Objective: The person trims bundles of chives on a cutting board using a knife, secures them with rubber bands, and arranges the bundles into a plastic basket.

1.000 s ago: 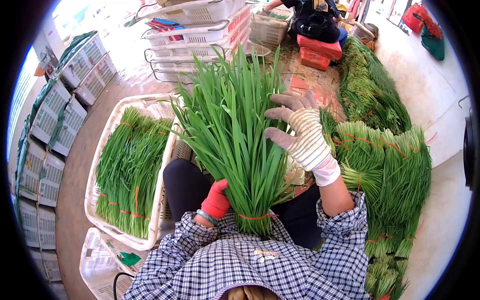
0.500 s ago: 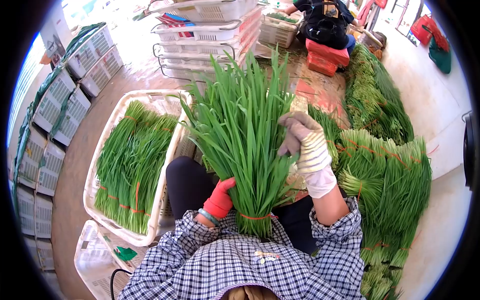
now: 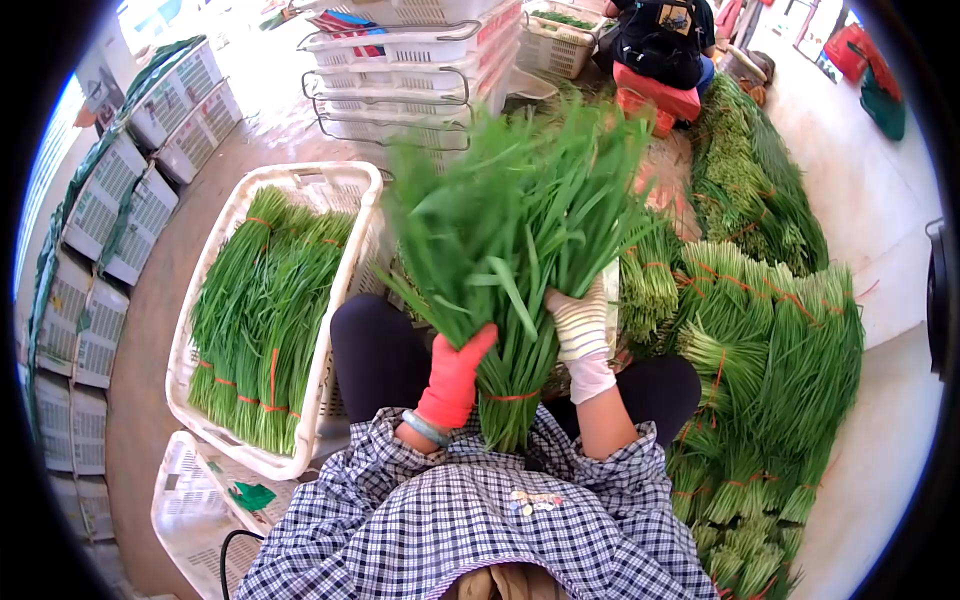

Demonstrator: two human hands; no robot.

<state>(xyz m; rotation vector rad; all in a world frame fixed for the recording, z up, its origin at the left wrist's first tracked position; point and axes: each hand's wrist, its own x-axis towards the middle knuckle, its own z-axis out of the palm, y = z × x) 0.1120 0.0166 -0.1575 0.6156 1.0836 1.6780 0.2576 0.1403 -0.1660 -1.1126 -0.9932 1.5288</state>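
Observation:
A large bunch of garlic chives [image 3: 520, 330] stands upright between my knees, its leaves fanned out and blurred at the top left. An orange-red band [image 3: 512, 397] circles it near the cut ends. My left hand [image 3: 457, 375], in a red glove, grips the bunch's left side above the band. On the other side my right hand [image 3: 580, 328], in a striped glove with a pale cuff, is closed around the right part of the leaves. Some fingers of both hands are hidden by leaves.
To my left sits a white crate [image 3: 330, 178] holding banded chive bundles. Banded bundles [image 3: 815, 350] pile up along the right wall. Stacked white crates [image 3: 390, 85] stand ahead. A person with a black backpack [image 3: 660, 45] sits on a red seat [image 3: 655, 92]. More crates [image 3: 120, 210] line the left.
My right hand has come down and left from beside the leaves and closed on the bunch. My left hand has moved slightly up and right. The leaf tops have spread wider.

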